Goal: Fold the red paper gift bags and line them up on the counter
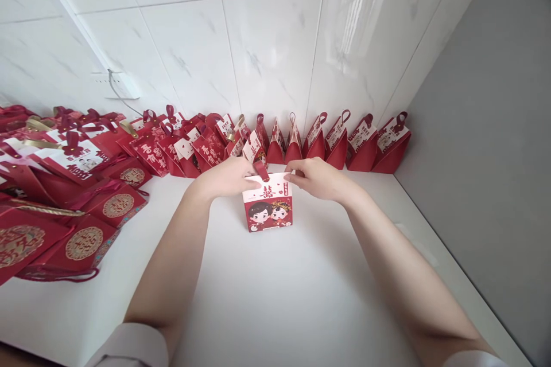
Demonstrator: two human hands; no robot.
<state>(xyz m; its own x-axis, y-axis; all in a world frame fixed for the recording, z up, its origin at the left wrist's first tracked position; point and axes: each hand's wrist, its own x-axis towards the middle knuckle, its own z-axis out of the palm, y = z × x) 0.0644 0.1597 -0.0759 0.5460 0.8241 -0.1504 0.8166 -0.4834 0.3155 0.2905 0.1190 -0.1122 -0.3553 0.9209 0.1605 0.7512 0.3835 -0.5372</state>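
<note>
A small red and white gift box (270,212) stands upright on the white table, its printed front with two cartoon figures facing me. A dark red ribbon loop (260,171) rises from its top edge. My left hand (230,178) grips the box's upper left corner, thumb in front and the other fingers partly hidden behind. At the upper right corner, my right hand (316,176) pinches the edge between thumb and bent fingers.
A row of similar red gift boxes (336,146) with ribbon loops lines the tiled wall. More red boxes (86,235) crowd the table's left side. A wall socket (116,86) with a cable sits behind them. A grey panel (473,143) bounds the right.
</note>
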